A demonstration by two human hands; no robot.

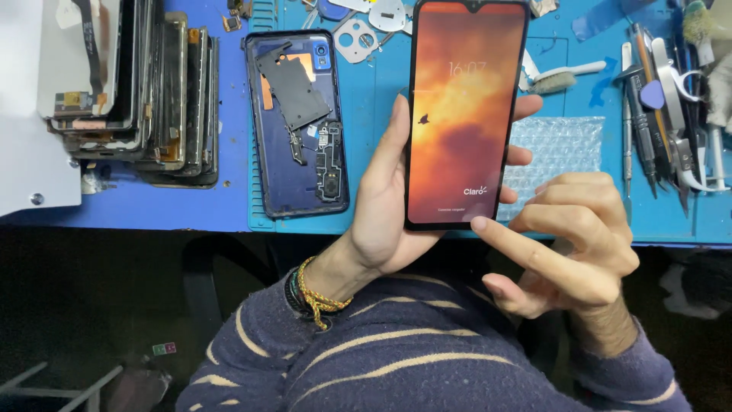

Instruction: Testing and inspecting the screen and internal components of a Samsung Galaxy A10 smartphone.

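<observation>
From the head camera, a blue bench (229,206) is filling the upper half of the view, with a teal mat (381,99) lying over it and dark floor showing below its front edge. The left hand (396,206) is wrapping around a lit smartphone (465,114), thumb on one edge and fingers on the other, holding it upright above the mat's centre. The right hand (572,244) is mostly curled, its extended forefinger touching the phone's bottom corner at 5 o'clock. At 9 o'clock of the phone an opened blue phone back (297,122) is lying flat; farther toward 9 o'clock a stack of removed screens (145,91) is leaning. Bubble wrap (557,152) is lying at 3 o'clock, and hand tools (663,99) are crowding the 2 o'clock corner.
</observation>
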